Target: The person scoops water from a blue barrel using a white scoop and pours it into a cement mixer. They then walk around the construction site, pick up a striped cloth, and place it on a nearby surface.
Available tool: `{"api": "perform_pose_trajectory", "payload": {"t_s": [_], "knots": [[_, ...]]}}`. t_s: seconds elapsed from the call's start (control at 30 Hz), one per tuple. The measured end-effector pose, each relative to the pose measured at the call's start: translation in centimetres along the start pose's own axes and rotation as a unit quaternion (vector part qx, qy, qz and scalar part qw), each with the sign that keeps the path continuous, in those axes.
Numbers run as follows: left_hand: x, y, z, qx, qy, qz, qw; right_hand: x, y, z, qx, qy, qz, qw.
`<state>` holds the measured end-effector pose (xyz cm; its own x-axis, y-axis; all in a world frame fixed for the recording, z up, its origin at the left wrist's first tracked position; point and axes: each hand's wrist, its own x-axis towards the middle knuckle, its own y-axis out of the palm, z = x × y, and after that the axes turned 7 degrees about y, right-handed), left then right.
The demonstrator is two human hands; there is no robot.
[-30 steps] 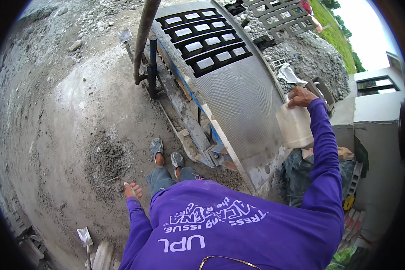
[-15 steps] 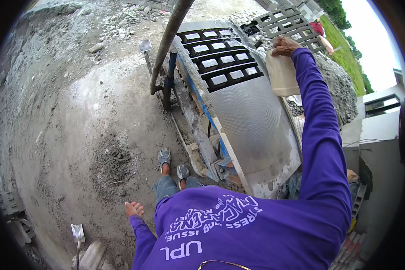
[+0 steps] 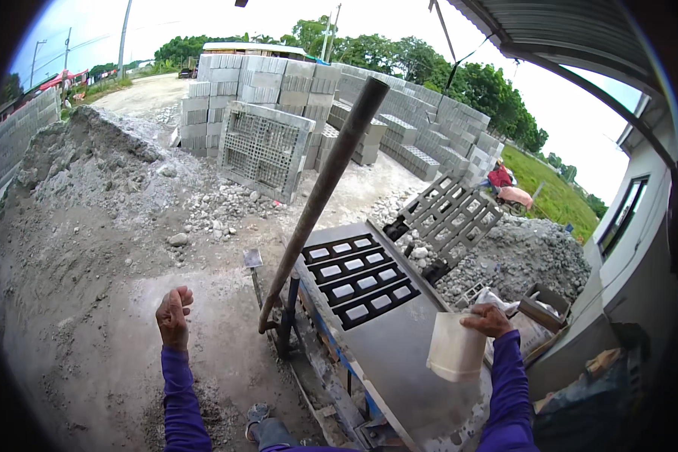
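My right hand (image 3: 488, 320) grips the upper edge of a cream plastic container (image 3: 456, 350), which hangs over the smooth metal tabletop (image 3: 418, 331) of a block-making machine. Farther along that top lies a block mould (image 3: 361, 275), its dark slots set around pale rectangular plates. My left hand (image 3: 175, 318) is raised over the ground left of the machine, its fingers curled in with nothing seen in them. Between my hands, a long rusty metal pipe lever (image 3: 320, 207) slants up from the machine's left side.
Stacks of grey concrete blocks (image 3: 264, 83) stand at the back, with a square metal grate (image 3: 266, 147) leaning on them. Freshly shaped hollow blocks (image 3: 452, 215) sit beyond the machine. Gravel (image 3: 531, 256) lies at right, near a cardboard box (image 3: 544, 305). A person (image 3: 499, 177) is by a wheelbarrow (image 3: 515, 197).
My view has tipped up toward the yard. The left hand has risen forward, and its spread fingers have curled in. The right hand still grips the container, now lower over the tabletop's right side.
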<state>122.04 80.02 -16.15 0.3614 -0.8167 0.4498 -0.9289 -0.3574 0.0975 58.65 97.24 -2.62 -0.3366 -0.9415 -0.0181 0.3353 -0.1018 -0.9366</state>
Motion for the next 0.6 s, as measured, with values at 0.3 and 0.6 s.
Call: {"api": "perform_pose_trajectory", "payload": {"t_s": [0.3, 0.6], "knots": [[27.0, 12.2, -22.9, -0.174, 0.39, 0.029, 0.904, -4.5, 4.4, 2.8, -0.031, 0.11, -0.288, 0.951], [39.2, 31.5, -24.5, -0.035, 0.474, 0.214, 0.853, -6.6, 8.3, 12.1, 0.122, 0.193, -0.364, 0.903]]}}
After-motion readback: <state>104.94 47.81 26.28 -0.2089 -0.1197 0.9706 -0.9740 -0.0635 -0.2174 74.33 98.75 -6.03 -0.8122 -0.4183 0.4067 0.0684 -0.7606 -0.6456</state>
